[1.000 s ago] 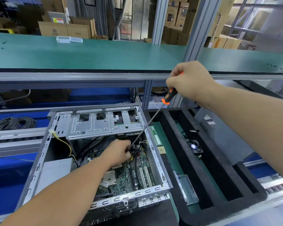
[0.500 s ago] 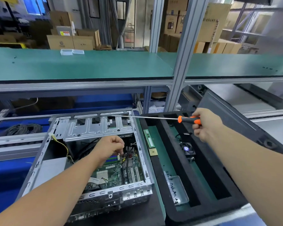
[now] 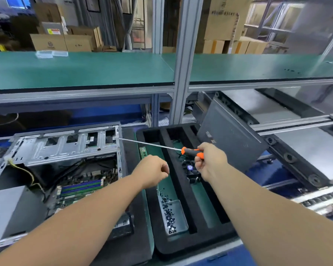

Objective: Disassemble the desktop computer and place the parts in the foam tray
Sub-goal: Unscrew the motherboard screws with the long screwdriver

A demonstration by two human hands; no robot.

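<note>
The fingers point(image 3: 199, 166) of the right hand point(image 3: 210, 160) are curled round the orange-and-black handle of a screwdriver point(image 3: 192, 152), gripping it firmly. Its long steel shaft runs out to the left, nearly level, and its tip reaches the back right corner of the open computer case point(image 3: 65, 150). The left hand point(image 3: 154, 172) is closed into a loose fist, thumb and forefinger pressed together at the front (whether they pinch something small cannot be told). This hand hovers over the left channel of the black foam tray point(image 3: 183, 198), between the case and the right hand.

Below the left hand, in that same channel, lies a clear plastic box point(image 3: 178, 217) with a heap of small dark screws point(image 3: 168, 215) in it. A green memory stick point(image 3: 142, 153) lies farther up the channel. Under the right hand, in the next channel, sits a small cooling fan point(image 3: 190, 168). A dark grey side panel point(image 3: 231, 141) leans tilted over the far right corner of the tray.

The case stands on the desk to the left of the tray, its lid off. Inside it show the motherboard point(image 3: 81, 187), a silver drive cage point(image 3: 65, 146) across the back, and a grey power supply point(image 3: 6, 210) at the near left.
</note>
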